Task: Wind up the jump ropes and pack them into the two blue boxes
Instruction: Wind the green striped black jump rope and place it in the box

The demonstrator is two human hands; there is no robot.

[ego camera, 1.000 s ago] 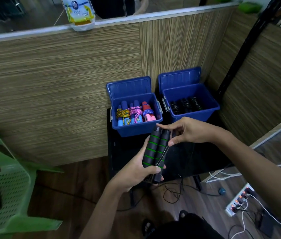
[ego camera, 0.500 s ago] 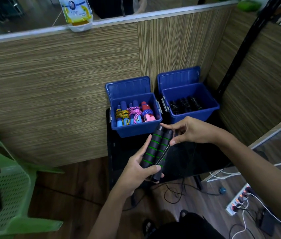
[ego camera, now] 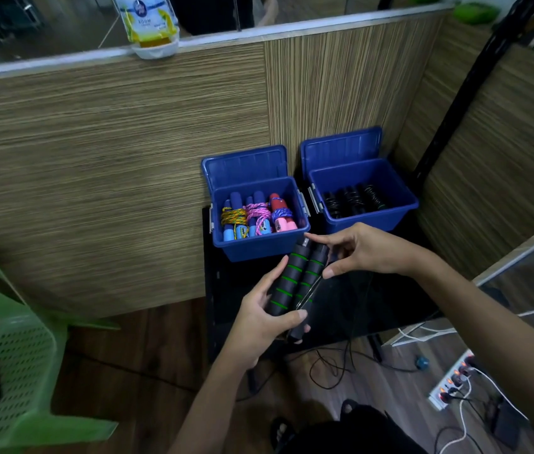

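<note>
A pair of black foam jump-rope handles (ego camera: 296, 279) ringed with green bands lies side by side, tilted, above the black table (ego camera: 350, 309), just in front of the left blue box (ego camera: 259, 247). No writing can be read on the handles. The left hand (ego camera: 259, 326) grips their lower end, thumb curled over the front and fingers wrapped behind. The right hand (ego camera: 357, 249) is at their upper end with its fingers loosely bent: the forefinger reaches across the handle tops and the thumb tip lies against the side of the right handle; whether it actually pinches them cannot be told. A thin dark cord runs along the handles' right edge. The left blue box, lid propped open behind it, holds wound ropes with blue, pink and red handles bound in yellow, pink and purple cord (ego camera: 256, 215). The right blue box (ego camera: 370, 221), just beside it and also open, holds dark coiled ropes (ego camera: 354, 200). Both boxes sit at the table's far edge against a striped wood-grain partition (ego camera: 111, 158). On the partition's ledge stands a white and yellow bottle (ego camera: 149, 26) whose label reads "ROOM"; the smaller print is too blurred to read. A green plastic chair (ego camera: 13, 355) stands at left, and a power strip (ego camera: 452, 385) with white cables lies on the floor at right.
</note>
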